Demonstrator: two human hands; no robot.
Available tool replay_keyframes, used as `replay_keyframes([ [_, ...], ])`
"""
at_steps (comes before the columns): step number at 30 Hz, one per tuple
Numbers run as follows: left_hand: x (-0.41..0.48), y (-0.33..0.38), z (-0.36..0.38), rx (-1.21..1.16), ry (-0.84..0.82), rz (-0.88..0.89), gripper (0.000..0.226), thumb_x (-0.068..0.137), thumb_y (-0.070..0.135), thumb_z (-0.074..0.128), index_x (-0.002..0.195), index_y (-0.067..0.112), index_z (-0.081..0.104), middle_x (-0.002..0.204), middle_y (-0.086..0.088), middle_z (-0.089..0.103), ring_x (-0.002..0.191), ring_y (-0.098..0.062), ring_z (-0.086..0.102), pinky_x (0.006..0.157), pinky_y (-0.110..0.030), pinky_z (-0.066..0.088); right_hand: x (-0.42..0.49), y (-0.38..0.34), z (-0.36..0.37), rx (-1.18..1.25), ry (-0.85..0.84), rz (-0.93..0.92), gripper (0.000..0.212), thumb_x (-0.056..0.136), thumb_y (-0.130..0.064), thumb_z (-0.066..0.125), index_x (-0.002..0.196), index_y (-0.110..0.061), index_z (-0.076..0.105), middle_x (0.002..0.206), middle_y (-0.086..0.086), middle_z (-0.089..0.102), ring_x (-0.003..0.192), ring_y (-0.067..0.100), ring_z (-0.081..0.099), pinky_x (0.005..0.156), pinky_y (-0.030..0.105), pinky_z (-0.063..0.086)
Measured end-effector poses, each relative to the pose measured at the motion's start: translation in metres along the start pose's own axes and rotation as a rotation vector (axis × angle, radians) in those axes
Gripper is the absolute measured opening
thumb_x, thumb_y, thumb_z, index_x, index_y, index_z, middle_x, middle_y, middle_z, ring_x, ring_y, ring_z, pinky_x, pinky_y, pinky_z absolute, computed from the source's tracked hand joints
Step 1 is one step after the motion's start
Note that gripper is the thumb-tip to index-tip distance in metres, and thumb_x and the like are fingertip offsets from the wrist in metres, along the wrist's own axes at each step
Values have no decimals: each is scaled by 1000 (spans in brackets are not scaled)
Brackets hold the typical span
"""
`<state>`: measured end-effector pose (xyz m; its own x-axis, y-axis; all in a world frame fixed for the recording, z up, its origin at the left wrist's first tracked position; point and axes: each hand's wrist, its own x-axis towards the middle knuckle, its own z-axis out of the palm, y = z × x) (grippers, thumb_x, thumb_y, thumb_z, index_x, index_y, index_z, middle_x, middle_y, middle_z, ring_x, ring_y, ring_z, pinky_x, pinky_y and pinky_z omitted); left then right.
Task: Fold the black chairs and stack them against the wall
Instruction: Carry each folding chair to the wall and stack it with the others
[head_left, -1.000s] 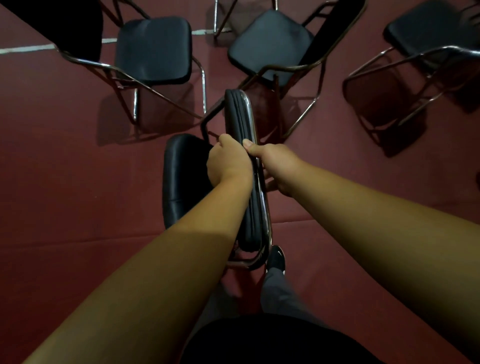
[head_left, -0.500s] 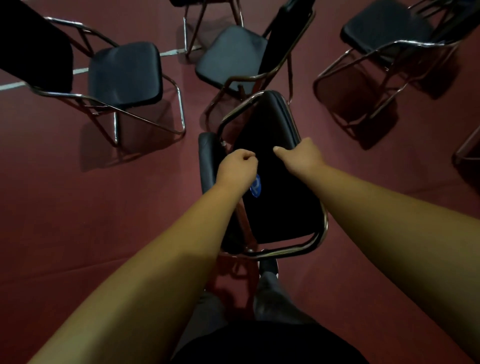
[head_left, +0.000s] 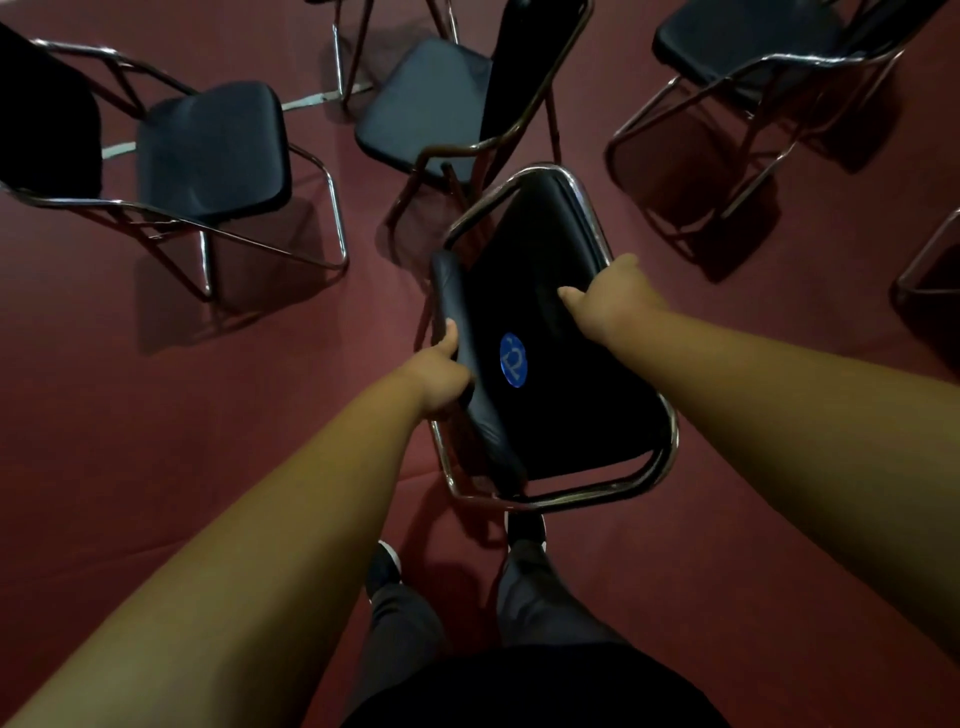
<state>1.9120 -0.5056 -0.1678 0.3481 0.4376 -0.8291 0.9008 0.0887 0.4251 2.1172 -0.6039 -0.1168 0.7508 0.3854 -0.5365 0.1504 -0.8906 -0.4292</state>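
the folded chair (head_left: 550, 415) sits tilted at centre, held between both grips. its top rail is close to the open chair (head_left: 426, 104) at 12 o'clock, and its bottom rail is just above a shoe (head_left: 524, 527) at 6. if swung carelessly, it could snag those legs or clip the foot, and the seat might drop open and pinch fingers. the left grip (head_left: 441, 374) is curled tight round the seat's edge at 9. the right grip (head_left: 613, 301) is wrapped over the frame at 2.
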Motion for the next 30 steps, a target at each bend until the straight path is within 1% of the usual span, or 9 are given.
replay_keyframes([
  [2,12,10,1,13,-33,14,106,78,19,63,160,59,9,138,-12,63,113,-31,70,95,-50,61,-5,-6,2,-9,16,-3,65,96,-43,74,138,-7,39,138,18,58,123,39,60,94,41,46],
  [5,27,20,0,112,-5,37,92,88,22,62,164,46,15,151,-12,56,128,-36,62,104,-52,56,-6,-10,8,-33,34,-16,60,95,-43,74,133,-10,41,132,14,62,119,38,63,81,39,40],
  [9,11,32,-14,164,-56,-14,100,94,16,63,166,42,-1,129,-11,67,113,-36,70,94,-51,60,0,-17,7,-33,33,-15,57,95,-43,74,130,-12,42,129,14,63,117,37,64,79,39,40],
  [11,9,33,-22,172,-18,-9,84,99,17,57,167,34,12,119,-9,69,109,-36,72,91,-48,61,2,-23,6,-27,26,-6,55,95,-42,74,129,-12,42,128,14,63,115,38,64,78,40,41],
  [13,4,42,-28,222,42,41,60,99,15,54,157,17,41,126,-15,68,111,-39,70,84,-42,58,5,-28,6,-29,21,-10,55,94,-42,74,128,-13,42,128,15,63,114,38,64,78,41,43],
  [16,-11,61,-45,346,128,153,50,102,15,55,149,1,50,151,-20,55,132,-37,57,108,-39,48,9,-43,8,-64,10,-38,56,95,-41,73,129,-12,41,129,15,62,115,39,64,82,45,48],
  [18,-19,75,-61,347,187,225,53,101,19,58,153,8,49,154,-14,53,140,-31,52,114,-35,42,11,-53,11,-87,13,-49,56,94,-42,73,128,-12,42,128,15,62,115,39,63,82,45,48],
  [23,-16,103,-112,412,321,396,53,97,18,63,149,17,55,148,-8,60,136,-27,56,113,-33,43,16,-84,19,-185,44,-100,55,92,-46,73,126,-14,44,121,13,64,109,38,65,76,43,47],
  [30,22,130,-172,543,543,731,77,78,2,60,151,25,49,154,-3,44,136,-32,44,112,-47,43,21,-129,37,-351,36,-200,53,94,-51,70,119,-16,41,118,13,64,105,37,66,71,39,44],
])
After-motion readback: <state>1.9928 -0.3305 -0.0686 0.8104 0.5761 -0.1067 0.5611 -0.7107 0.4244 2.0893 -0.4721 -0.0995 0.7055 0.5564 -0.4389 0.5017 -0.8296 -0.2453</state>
